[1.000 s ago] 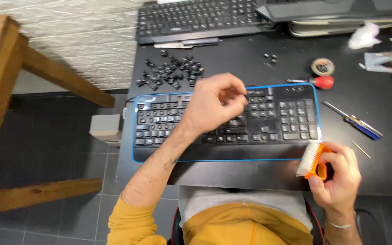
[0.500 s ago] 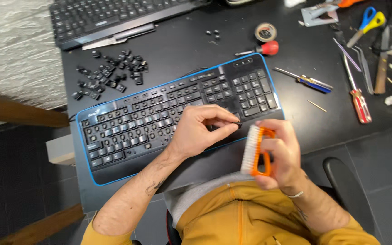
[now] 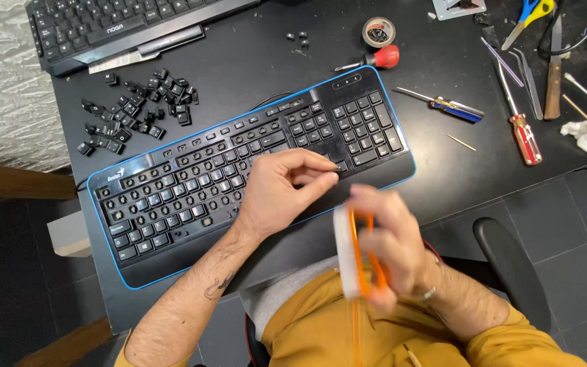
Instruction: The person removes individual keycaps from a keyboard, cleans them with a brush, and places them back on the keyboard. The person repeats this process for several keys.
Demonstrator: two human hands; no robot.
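Mustard-yellow sleeves pushed up, left forearm tattoo [image 3: 217, 287] — small, dark, silver wrist bracelet [image 3: 427, 293]

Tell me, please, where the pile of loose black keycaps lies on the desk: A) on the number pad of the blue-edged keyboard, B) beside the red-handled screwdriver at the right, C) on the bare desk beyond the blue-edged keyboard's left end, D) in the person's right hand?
C: the loose keycaps lie scattered on the black desk, between the blue-edged keyboard and the second keyboard.
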